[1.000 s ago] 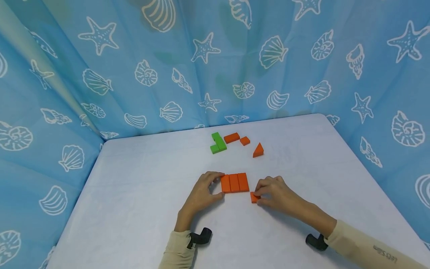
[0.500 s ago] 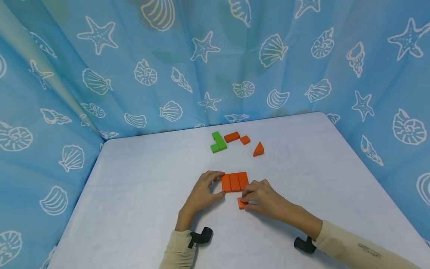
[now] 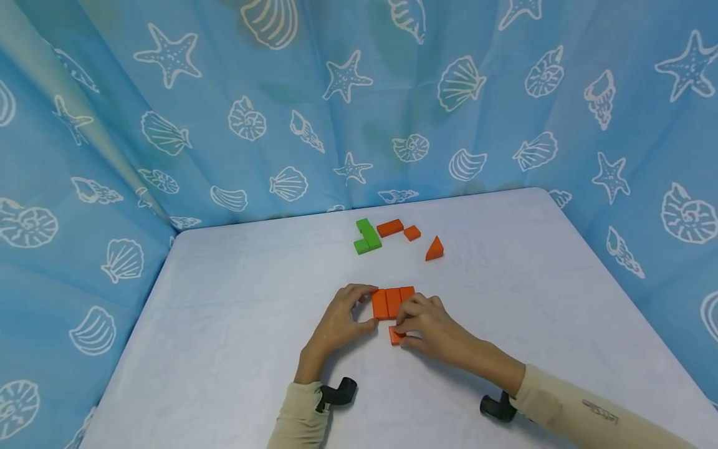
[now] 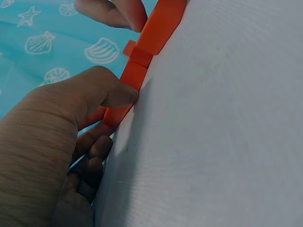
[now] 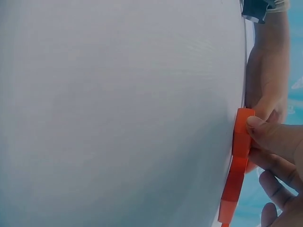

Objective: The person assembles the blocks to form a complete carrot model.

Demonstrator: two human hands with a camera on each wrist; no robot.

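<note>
On the white table [image 3: 235, 368] we see the left hand [image 3: 339, 319] pinching the leftmost of three blocks [image 3: 392, 302], lengthwise pointing away; nearer us, the right hand [image 3: 434, 330] pinches a piece [image 3: 394, 337], partly covered, axis unclear.

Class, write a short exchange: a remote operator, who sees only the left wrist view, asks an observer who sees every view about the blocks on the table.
Operator: My left wrist view shows the orange row nearly edge-on. How many blocks lie side by side at the left hand?
Observer: Three; the head view shows them from above.
Operator: Is there any block colour besides orange on the table?
Observer: Yes, in the head view a green shape lies beyond the hands, towards the far edge.
</note>
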